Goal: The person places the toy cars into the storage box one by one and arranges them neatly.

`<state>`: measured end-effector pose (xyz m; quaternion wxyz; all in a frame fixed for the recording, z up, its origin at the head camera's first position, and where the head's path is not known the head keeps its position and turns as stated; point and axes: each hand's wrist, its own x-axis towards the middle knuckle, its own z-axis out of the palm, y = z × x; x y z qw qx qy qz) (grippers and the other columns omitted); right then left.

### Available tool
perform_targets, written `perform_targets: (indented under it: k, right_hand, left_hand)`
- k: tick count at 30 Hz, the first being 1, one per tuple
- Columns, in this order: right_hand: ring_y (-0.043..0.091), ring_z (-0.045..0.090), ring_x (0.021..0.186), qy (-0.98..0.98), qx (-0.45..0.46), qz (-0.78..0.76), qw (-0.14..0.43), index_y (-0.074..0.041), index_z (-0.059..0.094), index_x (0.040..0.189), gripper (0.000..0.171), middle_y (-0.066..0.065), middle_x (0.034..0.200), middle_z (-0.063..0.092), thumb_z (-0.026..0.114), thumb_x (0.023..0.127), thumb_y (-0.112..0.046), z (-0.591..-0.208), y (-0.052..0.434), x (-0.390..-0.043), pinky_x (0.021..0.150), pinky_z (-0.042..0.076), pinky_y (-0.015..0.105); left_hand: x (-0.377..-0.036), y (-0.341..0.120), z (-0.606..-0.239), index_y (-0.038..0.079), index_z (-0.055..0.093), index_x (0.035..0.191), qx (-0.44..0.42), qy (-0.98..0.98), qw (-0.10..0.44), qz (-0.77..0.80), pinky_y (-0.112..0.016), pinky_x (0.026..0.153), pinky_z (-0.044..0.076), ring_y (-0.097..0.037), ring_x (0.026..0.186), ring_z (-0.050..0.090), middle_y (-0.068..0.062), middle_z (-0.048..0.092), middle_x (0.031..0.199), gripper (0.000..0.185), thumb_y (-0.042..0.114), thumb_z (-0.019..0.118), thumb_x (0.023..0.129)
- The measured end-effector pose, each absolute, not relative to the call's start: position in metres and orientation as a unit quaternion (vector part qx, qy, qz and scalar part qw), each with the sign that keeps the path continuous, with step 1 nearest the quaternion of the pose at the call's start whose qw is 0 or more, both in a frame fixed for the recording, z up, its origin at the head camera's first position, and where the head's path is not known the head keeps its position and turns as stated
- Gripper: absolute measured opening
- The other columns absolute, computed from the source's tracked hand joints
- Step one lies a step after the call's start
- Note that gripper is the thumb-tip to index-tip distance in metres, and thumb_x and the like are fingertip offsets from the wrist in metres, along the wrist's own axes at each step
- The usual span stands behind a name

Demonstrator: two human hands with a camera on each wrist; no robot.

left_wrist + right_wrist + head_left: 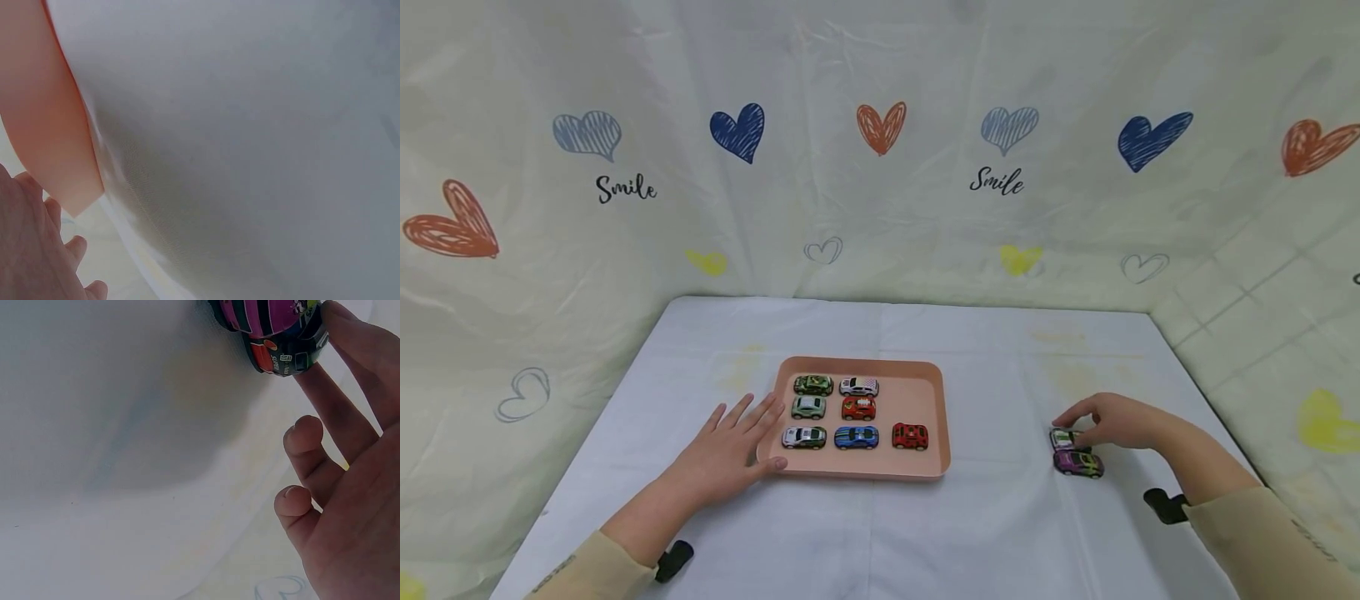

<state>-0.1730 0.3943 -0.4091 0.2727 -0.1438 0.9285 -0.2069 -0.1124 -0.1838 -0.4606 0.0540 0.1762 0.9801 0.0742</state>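
Observation:
A pink tray (pixel 917 392) sits mid-table and holds several toy cars, among them a blue car (pixel 856 437) and a red car (pixel 910 436). My left hand (pixel 730 450) lies flat on the cloth, its straight fingers touching the tray's left front corner. The left wrist view shows that tray (pixel 44 125) edge beside the left hand (pixel 31 250). To the right of the tray, my right hand (pixel 1112 421) arches over a white toy car (pixel 1063 438) and pinches it. A purple car (pixel 1078 463) stands right beside it. In the right wrist view the purple car (pixel 275 319) touches the fingertips of my right hand (pixel 350 487).
A white cloth (pixel 1000 517) covers the table. A heart-printed curtain (pixel 880 167) walls in the back and both sides. The tray's right column has bare floor behind the red car.

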Motion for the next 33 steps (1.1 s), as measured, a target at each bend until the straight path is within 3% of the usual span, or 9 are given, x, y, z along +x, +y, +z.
perform_targets:
  k: [5,25,33]
  right_hand:
    - [0.046,0.053,0.118,0.928,-0.145,-0.202,0.278,-0.015,0.074,0.117,0.031,0.022,0.128,0.062,0.075,0.086,-0.016,-0.409,0.395,-0.174,0.085,0.052,0.053]
    - [0.046,0.055,0.119,0.942,-0.161,-0.157,0.251,-0.014,0.074,0.117,0.031,0.014,0.120,0.068,0.075,0.086,-0.015,-0.417,0.392,-0.177,0.093,0.049,0.060]
    - [0.035,0.059,0.109,0.937,-0.162,-0.177,0.253,-0.014,0.070,0.114,0.029,0.005,0.110,0.066,0.073,0.085,-0.011,-0.420,0.389,-0.178,0.087,0.052,0.053]
  left_hand:
    - [-0.112,-0.183,-0.459,0.020,0.030,0.158,0.176,0.980,0.054,0.076,-0.059,0.119,0.010,-0.035,0.150,0.017,-0.001,0.024,0.164,0.085,0.067,0.053,0.091]
    - [-0.112,-0.184,-0.458,0.020,0.030,0.158,0.177,0.980,0.052,0.072,-0.059,0.119,0.011,-0.035,0.150,0.018,-0.001,0.025,0.163,0.085,0.067,0.053,0.091]
    - [-0.112,-0.184,-0.460,0.020,0.030,0.158,0.177,0.980,0.055,0.073,-0.059,0.119,0.010,-0.034,0.150,0.017,-0.001,0.024,0.164,0.085,0.067,0.053,0.091]
